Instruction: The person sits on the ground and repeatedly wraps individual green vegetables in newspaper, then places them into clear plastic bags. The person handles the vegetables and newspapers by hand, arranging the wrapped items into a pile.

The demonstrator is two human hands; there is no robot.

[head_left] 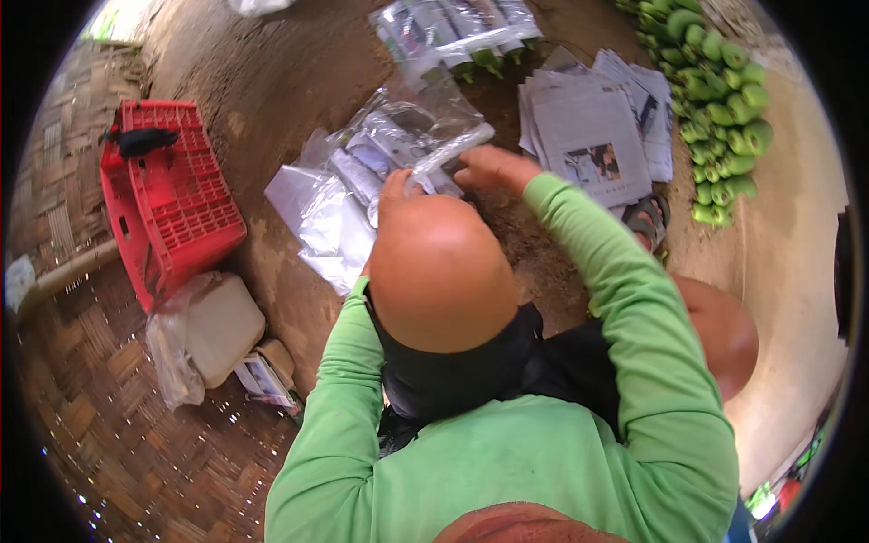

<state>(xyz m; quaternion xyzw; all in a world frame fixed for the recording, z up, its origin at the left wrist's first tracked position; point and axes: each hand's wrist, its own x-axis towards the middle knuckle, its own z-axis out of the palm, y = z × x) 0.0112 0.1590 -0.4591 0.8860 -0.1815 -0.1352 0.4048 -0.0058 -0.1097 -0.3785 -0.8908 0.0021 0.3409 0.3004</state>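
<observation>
the plastic bag [412, 116] is spread on the ground [299, 81]; its edge [460, 147] is flanked by the left hand [396, 190] (partly hidden) and right hand [496, 169]. whether either is closed on anything cannot be told.

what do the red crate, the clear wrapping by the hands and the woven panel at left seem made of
Red crate: smooth moulded plastic, probably; gridded openings. Clear wrapping: thin, glossy plastic film, likely; see-through, creased, bright highlights. Woven panel: matt bamboo or similar plant strips, perhaps; brown, crisscrossed.
</observation>
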